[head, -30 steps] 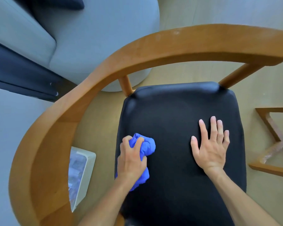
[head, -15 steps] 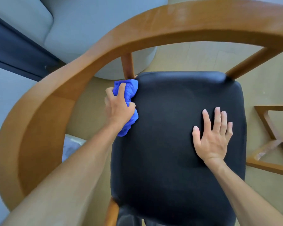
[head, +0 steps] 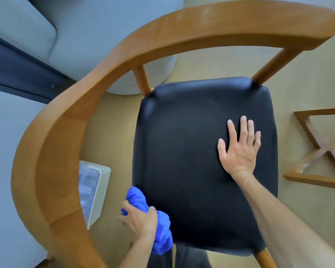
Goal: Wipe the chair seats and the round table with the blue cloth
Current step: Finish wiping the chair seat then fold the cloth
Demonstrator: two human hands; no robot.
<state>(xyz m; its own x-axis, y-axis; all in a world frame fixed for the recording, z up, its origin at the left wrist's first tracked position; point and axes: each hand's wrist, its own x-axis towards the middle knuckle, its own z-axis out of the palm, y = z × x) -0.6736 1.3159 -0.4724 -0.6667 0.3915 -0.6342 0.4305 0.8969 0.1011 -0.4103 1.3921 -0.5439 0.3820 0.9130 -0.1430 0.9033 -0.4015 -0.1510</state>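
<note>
Cloth (head: 159, 227) — left hand's (head: 140, 221) grip

Under you lies a pale beige floor (head: 220, 62) in soft, even light, with faint seams like tiles or boards. At upper left you see a grey-blue upholstered sofa (head: 89, 29) with a rounded end, a dark navy band (head: 17, 72) running along its lower edge and a flat pale grey surface (head: 6, 151) below that. Low on the left, a small white box (head: 97, 188) with a bluish blurred inside stands on the floor, and at the right edge you see a light wooden frame (head: 317, 151) with crossed bars.
</note>
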